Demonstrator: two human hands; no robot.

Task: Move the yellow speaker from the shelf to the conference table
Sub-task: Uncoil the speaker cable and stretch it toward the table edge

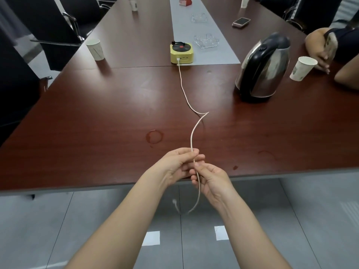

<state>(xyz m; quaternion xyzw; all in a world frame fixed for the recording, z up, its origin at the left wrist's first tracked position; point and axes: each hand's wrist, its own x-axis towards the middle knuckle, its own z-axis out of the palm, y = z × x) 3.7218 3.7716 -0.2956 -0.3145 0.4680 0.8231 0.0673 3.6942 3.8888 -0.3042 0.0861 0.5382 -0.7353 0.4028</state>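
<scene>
The yellow speaker (pixel 182 54), shaped like a small record player with a black disc on top, stands on the dark wood conference table (pixel 97 121) at the edge of a grey runner. A white cable (pixel 184 94) is plugged into its front and trails toward me across the table. My left hand (pixel 179 164) and my right hand (pixel 210 178) both pinch this cable at the near table edge, right hand just below the left. The cable's loose end with its plug hangs blurred below the table edge.
A steel kettle (pixel 262 68) stands right of the cable. Paper cups (pixel 95 49) (pixel 303 67), glass ashtrays (pixel 206 41) and a phone (pixel 241 22) lie on the table. Another person's arm (pixel 318 47) rests at the far right. Black chairs (pixel 58 30) line the left side.
</scene>
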